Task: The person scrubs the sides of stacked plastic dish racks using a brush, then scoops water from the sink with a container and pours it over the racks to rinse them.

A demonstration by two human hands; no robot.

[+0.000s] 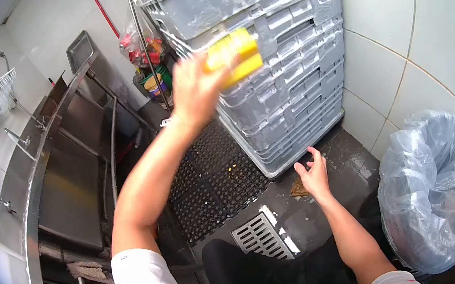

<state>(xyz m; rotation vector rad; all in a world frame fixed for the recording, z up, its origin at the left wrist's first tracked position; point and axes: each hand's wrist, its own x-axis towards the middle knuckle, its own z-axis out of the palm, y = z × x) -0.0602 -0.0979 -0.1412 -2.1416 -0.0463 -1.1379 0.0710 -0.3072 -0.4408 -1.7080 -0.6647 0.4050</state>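
Crates, foam-streaked and stacked at one o'clock, could shift if my left hand, gripping the yellow scrubber, pushes hard — I see my right hand half-curled, empty, at four.

A tall stack of gray plastic crates blocks the upper centre, and the tiled wall closes off the upper right. The stainless-steel sink unit bars the left; a bulging clear plastic bag obstructs the lower right. Open air lies above the black rubber mat at centre and the floor drain at lower centre, though the left forearm cuts across left of centre.
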